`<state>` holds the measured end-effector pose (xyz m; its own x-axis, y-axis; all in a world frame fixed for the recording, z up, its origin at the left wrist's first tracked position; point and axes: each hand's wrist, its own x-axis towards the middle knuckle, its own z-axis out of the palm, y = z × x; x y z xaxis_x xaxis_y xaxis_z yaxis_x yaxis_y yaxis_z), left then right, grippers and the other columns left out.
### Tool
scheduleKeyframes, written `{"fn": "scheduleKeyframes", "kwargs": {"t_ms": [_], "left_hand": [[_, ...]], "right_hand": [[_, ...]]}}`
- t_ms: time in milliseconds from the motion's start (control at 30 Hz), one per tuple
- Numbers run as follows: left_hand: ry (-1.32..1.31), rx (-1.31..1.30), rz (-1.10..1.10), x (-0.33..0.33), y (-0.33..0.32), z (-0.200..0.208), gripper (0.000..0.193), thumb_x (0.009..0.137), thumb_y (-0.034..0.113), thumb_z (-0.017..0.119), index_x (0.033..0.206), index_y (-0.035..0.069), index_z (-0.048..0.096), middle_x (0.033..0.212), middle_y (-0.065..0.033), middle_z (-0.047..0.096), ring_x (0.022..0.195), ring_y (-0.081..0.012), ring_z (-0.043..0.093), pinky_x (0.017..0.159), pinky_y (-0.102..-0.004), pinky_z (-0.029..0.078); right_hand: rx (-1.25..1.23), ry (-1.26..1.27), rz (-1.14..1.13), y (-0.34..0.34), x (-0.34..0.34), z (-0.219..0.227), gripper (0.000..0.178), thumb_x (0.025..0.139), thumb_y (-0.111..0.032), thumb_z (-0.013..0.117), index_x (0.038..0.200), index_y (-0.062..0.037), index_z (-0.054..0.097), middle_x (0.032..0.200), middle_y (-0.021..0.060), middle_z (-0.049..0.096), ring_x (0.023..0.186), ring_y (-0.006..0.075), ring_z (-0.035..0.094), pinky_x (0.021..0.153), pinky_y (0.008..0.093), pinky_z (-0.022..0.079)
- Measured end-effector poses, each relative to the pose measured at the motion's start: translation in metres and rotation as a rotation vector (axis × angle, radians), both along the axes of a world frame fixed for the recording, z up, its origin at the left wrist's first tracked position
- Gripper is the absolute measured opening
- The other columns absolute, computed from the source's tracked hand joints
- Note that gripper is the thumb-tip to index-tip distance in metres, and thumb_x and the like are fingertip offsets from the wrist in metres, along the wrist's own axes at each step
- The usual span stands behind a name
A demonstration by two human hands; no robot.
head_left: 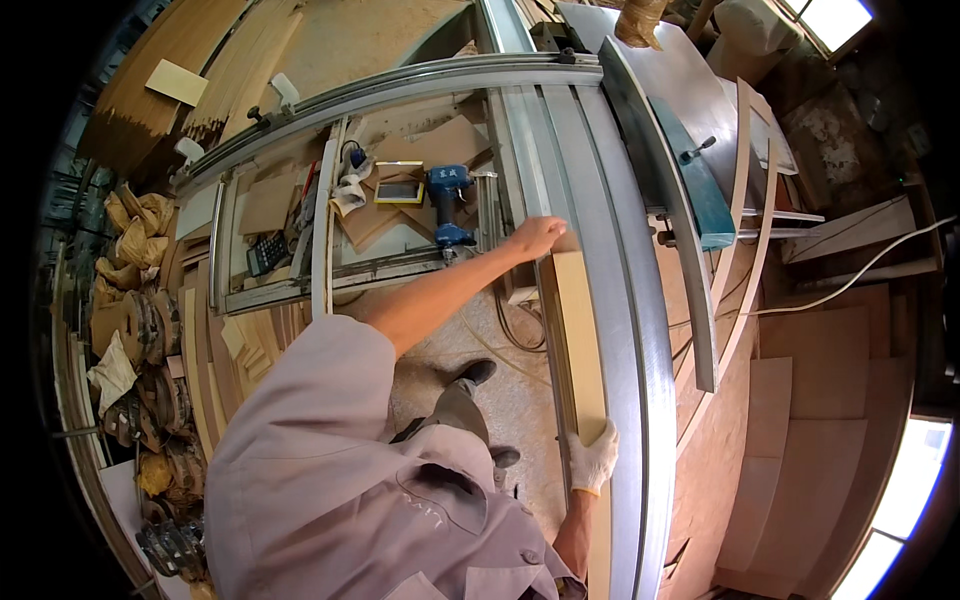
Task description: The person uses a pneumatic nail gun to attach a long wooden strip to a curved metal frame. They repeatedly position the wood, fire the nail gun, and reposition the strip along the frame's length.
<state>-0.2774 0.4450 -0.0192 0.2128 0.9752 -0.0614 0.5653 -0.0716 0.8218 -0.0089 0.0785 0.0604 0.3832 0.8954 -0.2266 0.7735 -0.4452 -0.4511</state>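
Note:
A long, pale wooden board (pixel 579 330) lies lengthwise along the metal bed of a sliding machine table (pixel 625 330). At its far end is my bare left hand (pixel 540 238), with the fingers curled closed. A small brownish patch shows beside those fingers, too blurred to name, and whatever they hold is hidden. Nearer to my body, my right hand (pixel 594 458) wears a white glove. It is closed over the board, with its thumb and fingers along the board's sides. The board's near end passes out of view at the lower edge.
Left of the bed, a frame holds a blue cordless drill (pixel 449 200), a yellow-edged box (pixel 400 184) and a calculator (pixel 266 254). A metal fence rail (pixel 400 85) crosses behind. To the right stand a long guide (pixel 665 220) and a teal part (pixel 693 180). Wood sheets (pixel 815 440) lie beyond.

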Motion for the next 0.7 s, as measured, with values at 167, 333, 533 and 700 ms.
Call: {"fn": "scheduleKeyframes", "kwargs": {"t_ms": [167, 333, 533, 700], "left_hand": [[-0.103, -0.093, -0.073, -0.012, -0.015, 0.002, 0.035, 0.105, 0.028, 0.056, 0.123, 0.003, 0.071, 0.115, -0.0176, 0.076, 0.109, -0.0342, 0.072, 0.093, -0.0414, 0.055], [-0.074, -0.092, -0.132, -0.009, -0.022, 0.003, 0.033, 0.104, 0.023, 0.057, 0.126, 0.002, 0.07, 0.119, -0.017, 0.075, 0.111, -0.0346, 0.071, 0.094, -0.0423, 0.055], [-0.103, -0.102, -0.145, -0.011, -0.026, 0.002, 0.033, 0.101, 0.016, 0.061, 0.13, 0.001, 0.068, 0.124, -0.0189, 0.073, 0.114, -0.0339, 0.071, 0.096, -0.0417, 0.055], [-0.073, -0.059, -0.132, -0.008, -0.038, 0.009, 0.038, 0.095, 0.014, 0.069, 0.131, 0.001, 0.067, 0.12, -0.0202, 0.074, 0.11, -0.0353, 0.072, 0.093, -0.0427, 0.056]], "right_hand": [[-0.076, -0.028, -0.013, -0.015, 0.008, -0.004, 0.079, 0.068, -0.029, 0.09, 0.134, -0.0032, 0.054, 0.124, 0.0206, 0.064, 0.114, 0.0415, 0.063, 0.097, 0.0491, 0.051], [-0.034, -0.025, 0.036, -0.003, 0.003, 0.001, 0.071, 0.07, -0.031, 0.089, 0.128, -0.0047, 0.06, 0.121, 0.0193, 0.067, 0.11, 0.0398, 0.066, 0.094, 0.0471, 0.053], [-0.026, -0.03, 0.037, 0.006, -0.006, 0.002, 0.068, 0.07, -0.031, 0.087, 0.128, -0.0049, 0.061, 0.12, 0.0194, 0.067, 0.108, 0.0402, 0.067, 0.094, 0.0472, 0.053], [-0.039, -0.089, 0.025, 0.011, -0.011, 0.002, 0.066, 0.07, -0.029, 0.086, 0.127, -0.0054, 0.061, 0.118, 0.0187, 0.068, 0.107, 0.0389, 0.067, 0.093, 0.047, 0.053]]}}
